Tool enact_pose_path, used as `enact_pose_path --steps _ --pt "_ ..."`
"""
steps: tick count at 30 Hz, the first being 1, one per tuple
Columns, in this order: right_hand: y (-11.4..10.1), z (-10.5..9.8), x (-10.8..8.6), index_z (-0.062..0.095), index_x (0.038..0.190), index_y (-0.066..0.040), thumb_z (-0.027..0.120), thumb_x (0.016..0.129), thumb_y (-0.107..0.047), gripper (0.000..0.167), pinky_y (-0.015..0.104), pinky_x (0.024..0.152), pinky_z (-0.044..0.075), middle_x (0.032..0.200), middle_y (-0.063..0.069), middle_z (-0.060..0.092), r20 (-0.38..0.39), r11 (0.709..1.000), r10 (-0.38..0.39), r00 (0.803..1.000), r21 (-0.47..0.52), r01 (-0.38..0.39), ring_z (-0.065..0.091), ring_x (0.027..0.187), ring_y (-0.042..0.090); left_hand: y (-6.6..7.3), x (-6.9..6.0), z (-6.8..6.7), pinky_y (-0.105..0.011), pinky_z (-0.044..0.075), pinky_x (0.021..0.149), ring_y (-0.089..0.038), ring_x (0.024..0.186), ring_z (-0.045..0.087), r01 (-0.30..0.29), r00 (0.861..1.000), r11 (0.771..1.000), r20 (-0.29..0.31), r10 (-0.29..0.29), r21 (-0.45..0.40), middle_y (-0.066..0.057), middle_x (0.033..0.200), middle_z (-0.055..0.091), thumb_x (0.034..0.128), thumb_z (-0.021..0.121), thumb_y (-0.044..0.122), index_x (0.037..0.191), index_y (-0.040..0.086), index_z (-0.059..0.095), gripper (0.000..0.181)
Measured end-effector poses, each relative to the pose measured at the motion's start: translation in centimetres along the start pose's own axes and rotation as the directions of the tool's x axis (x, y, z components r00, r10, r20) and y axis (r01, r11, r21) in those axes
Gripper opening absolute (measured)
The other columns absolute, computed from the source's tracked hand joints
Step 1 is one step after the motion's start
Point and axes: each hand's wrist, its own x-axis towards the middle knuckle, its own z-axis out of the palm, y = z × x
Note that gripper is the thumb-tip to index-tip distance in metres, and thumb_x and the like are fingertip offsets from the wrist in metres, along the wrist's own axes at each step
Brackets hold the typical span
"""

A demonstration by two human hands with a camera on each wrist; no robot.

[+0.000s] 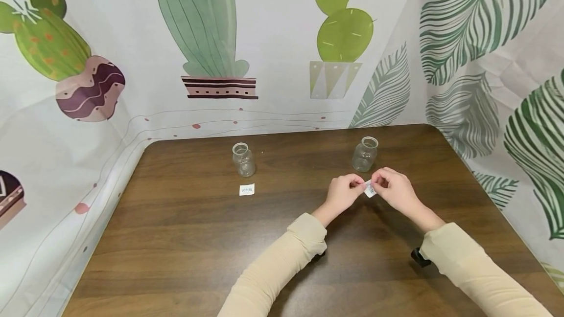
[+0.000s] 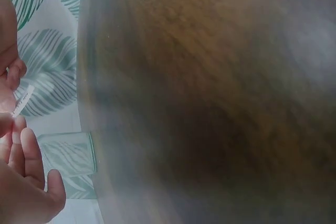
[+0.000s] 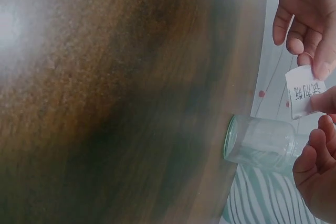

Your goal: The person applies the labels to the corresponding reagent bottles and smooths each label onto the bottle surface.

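A small white label [image 1: 370, 189] with printed dark characters is pinched at its two sides, between thumb and fingers of each hand. My left hand [image 1: 342, 193] holds its left side and my right hand [image 1: 395, 191] its right side, above the table. In the right wrist view the label [image 3: 303, 88] shows its printed face, slightly curved. Just behind the hands stands an open, upright clear glass jar [image 1: 364, 154]; the jar [image 2: 68, 155] also appears in the left wrist view. No contact between the jar and the hands can be made out.
A second clear glass jar [image 1: 244, 159] stands upright at the back left of the brown wooden table [image 1: 185, 238]. In front of it lies another white printed label [image 1: 246, 189]. A patterned cloth [image 1: 282, 38] with cacti and leaves hangs behind the table.
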Motion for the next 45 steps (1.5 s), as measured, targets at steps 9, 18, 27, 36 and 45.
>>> enact_pose_path --steps 9,18,27,36,45 --pt "0.2 0.1 -0.1 0.055 0.067 -0.011 0.065 0.065 0.008 0.022 0.018 0.049 0.035 0.062 -0.004 0.051 -0.022 0.999 -0.026 0.999 0.042 0.027 0.039 0.055 -0.002 -0.5 0.2 -0.1 -0.006 0.036 0.057 0.004 0.064 0.055 0.000 1.000 1.000 0.021 0.000 0.003 0.007 0.076 0.069 0.0832 0.058 0.024 0.086 0.015 0.069 0.014" --pt "0.3 -0.2 -0.2 0.056 0.069 -0.008 0.066 0.067 0.008 0.020 0.016 0.049 0.036 0.063 -0.001 0.055 0.008 0.992 -0.002 1.000 0.123 0.001 0.042 0.055 -0.002 -0.5 0.2 -0.3 -0.007 0.036 0.057 0.006 0.063 0.053 0.013 0.997 1.000 0.081 -0.011 -0.027 0.008 0.077 0.069 0.0832 0.057 0.023 0.085 0.015 0.069 0.014" --pt "0.6 -0.4 -0.4 0.057 0.072 -0.007 0.067 0.072 0.001 0.013 0.017 0.048 0.038 0.064 0.000 0.056 0.065 0.984 0.035 0.997 0.174 -0.046 0.044 0.054 -0.002 -0.3 -0.1 -0.2 -0.006 0.035 0.059 0.006 0.065 0.052 -0.017 0.992 1.000 0.123 0.015 0.020 0.008 0.077 0.067 0.0809 0.060 0.023 0.086 0.017 0.068 0.011" --pt "1.0 -0.7 -0.6 0.060 0.076 -0.004 0.066 0.075 -0.002 0.006 0.019 0.046 0.038 0.062 0.000 0.055 0.141 0.963 0.123 0.982 0.224 -0.153 0.045 0.052 0.002 -0.4 0.1 0.0 -0.009 0.032 0.053 0.002 0.059 0.049 0.016 0.996 0.992 0.079 -0.027 0.129 0.012 0.070 0.063 0.0757 0.061 0.022 0.079 0.020 0.066 0.006" --pt "2.0 -1.7 -0.7 0.059 0.078 -0.001 0.063 0.076 0.002 0.005 0.020 0.047 0.042 0.060 -0.005 0.055 0.113 0.917 0.198 0.974 0.330 -0.225 0.051 0.050 0.006 -0.7 0.3 0.5 -0.012 0.033 0.052 -0.001 0.061 0.054 0.132 0.991 0.977 -0.017 -0.131 0.168 0.014 0.069 0.063 0.0733 0.061 0.024 0.075 0.024 0.066 0.005"
